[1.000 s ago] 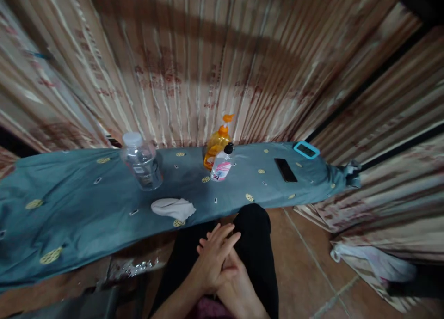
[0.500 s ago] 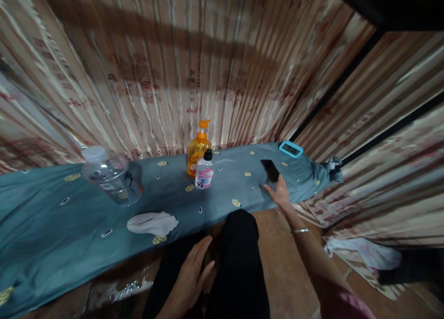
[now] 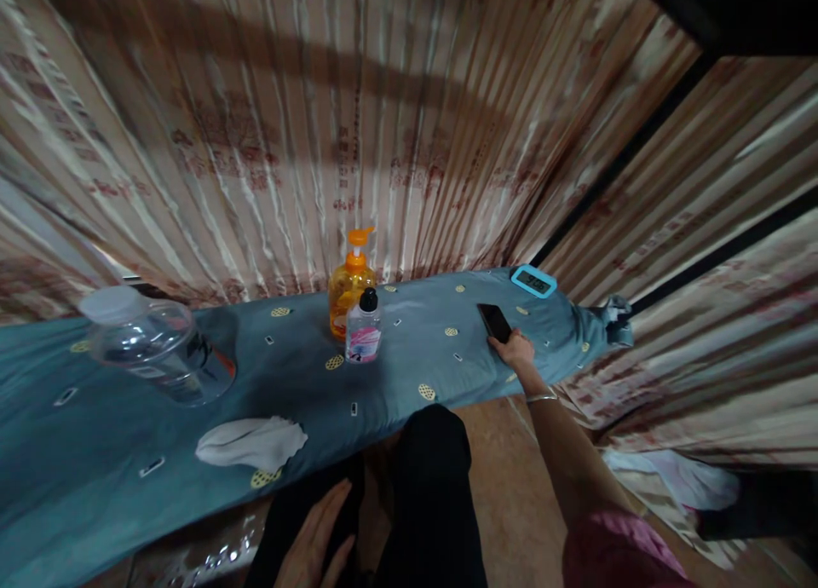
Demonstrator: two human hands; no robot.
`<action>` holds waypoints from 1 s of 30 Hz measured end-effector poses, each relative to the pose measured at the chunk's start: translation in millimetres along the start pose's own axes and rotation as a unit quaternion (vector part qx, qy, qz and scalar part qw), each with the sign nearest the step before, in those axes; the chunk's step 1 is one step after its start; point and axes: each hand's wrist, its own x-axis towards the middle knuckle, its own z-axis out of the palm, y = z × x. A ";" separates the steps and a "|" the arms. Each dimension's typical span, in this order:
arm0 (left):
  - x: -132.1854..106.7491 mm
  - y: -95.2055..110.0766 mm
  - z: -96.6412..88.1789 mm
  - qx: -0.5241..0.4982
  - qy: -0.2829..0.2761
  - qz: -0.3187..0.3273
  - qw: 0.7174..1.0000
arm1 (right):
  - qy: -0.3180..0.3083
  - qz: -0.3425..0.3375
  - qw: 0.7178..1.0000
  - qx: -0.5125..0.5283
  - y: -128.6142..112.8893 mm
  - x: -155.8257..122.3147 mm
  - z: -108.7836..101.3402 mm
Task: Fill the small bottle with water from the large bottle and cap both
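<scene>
At the right part of the cloth-covered surface, my right hand (image 3: 515, 349) is closed around the near end of a black smartphone (image 3: 494, 321), which lies on the cloth with its dark screen up. Some of the fingers are hidden by the hand itself. My left hand (image 3: 314, 539) lies flat on my left thigh, fingers stretched out, holding nothing. Between the two hands, farther back, stand a clear bottle with a black cap and pink label (image 3: 364, 332) and an orange pump bottle (image 3: 345, 300) just behind it.
A large clear plastic jug (image 3: 163, 349) with a white lid leans at the left. In front of it lies a white sock-like cloth (image 3: 252, 442). A blue-framed digital clock (image 3: 533, 281) sits beyond the phone. Pleated curtains (image 3: 287, 145) hang behind the teal-covered surface (image 3: 409, 362).
My right hand has reached forward onto the phone's near end and its fingers have closed there. My left hand still rests on my thigh. The view has shifted slightly to the right.
</scene>
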 end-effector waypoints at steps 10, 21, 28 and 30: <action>-3.6 16.9 29.6 -0.152 -0.014 -0.113 0.982 | -0.190 0.019 0.928 0.319 64.9 -134.0 -27.2; 13.8 97.9 35.7 -0.507 -0.019 -0.207 0.837 | -0.289 -0.089 0.789 0.536 80.3 -331.8 -6.8; 4.4 109.9 8.6 -0.570 0.053 -0.179 0.800 | -0.225 -0.232 0.904 0.279 29.7 -378.9 18.3; 4.4 110.7 -2.9 -0.578 0.079 -0.194 0.789 | -0.184 -0.272 0.915 0.234 23.0 -388.0 23.3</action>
